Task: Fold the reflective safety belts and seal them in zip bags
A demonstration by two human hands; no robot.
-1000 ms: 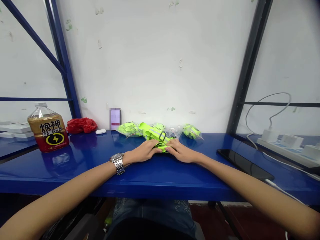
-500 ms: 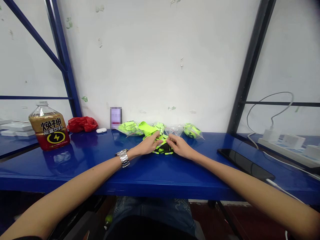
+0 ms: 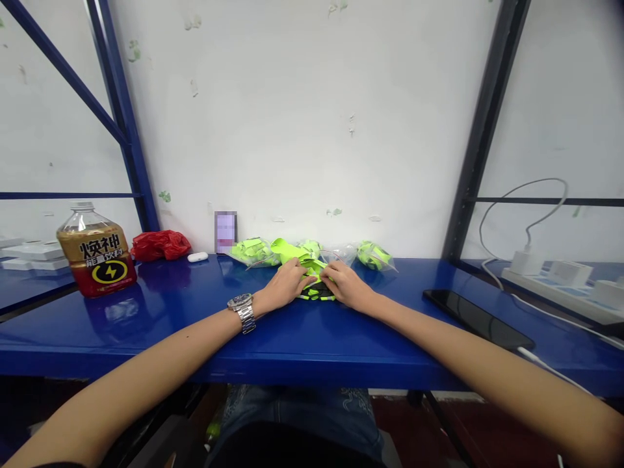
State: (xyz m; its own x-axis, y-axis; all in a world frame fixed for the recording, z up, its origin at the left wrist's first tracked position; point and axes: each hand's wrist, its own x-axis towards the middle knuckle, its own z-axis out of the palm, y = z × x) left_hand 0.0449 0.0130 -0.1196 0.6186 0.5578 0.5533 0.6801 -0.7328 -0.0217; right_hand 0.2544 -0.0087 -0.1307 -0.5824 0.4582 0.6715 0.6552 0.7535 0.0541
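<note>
A bundle of neon yellow-green straps or fabric [image 3: 313,265] with black parts lies on the blue table, between my two hands. My left hand [image 3: 286,285], with a metal watch on its wrist, has its fingers pinched on the bundle's left side. On the right side, the bent fingers and thumb of my right hand [image 3: 347,286] grip the same neon material. My fingers cover part of it, so its full shape is hidden. Just behind lie clear bags with similar neon pieces, one at the left [image 3: 254,251] and one at the right [image 3: 374,255].
To the left stand a large drink bottle [image 3: 100,253], a red plastic bag [image 3: 160,246], a white earphone case [image 3: 197,257] and a phone [image 3: 225,231] leaning against the wall. At right lie a black phone [image 3: 478,318] on a cable and a power strip [image 3: 560,286].
My left hand has turned slightly and its fingers have closed in more over the neon bundle. My right hand's fingers have curled a little further. The view has shifted slightly.
</note>
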